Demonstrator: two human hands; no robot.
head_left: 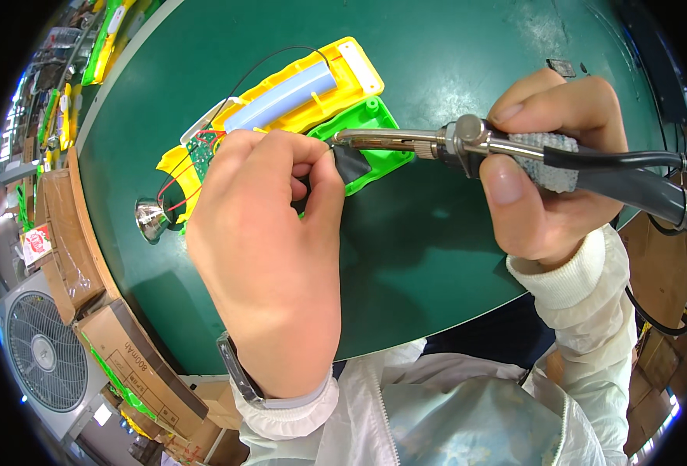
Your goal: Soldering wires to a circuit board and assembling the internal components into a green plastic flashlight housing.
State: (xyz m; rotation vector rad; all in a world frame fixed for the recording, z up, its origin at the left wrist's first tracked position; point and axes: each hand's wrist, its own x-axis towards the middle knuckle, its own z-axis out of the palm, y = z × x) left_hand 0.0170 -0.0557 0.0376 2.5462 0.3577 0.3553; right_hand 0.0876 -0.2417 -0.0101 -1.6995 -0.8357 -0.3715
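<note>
In my right hand I hold a soldering iron with a metal front tube, a grey wrapped grip and a dark cable. Its tip points left, right by the fingertips of my left hand. Thumb and forefinger of that hand are pinched together over a green plastic housing half; what they hold is hidden. A dark flat piece lies in the green half. Behind is a yellow housing half with a blue cylindrical battery. My left hand partly covers a green circuit board with red wires.
A shiny cone-shaped reflector lies left of the housing on the green table. A small dark piece lies at the far right. Cardboard boxes and a grey fan stand beyond the left edge.
</note>
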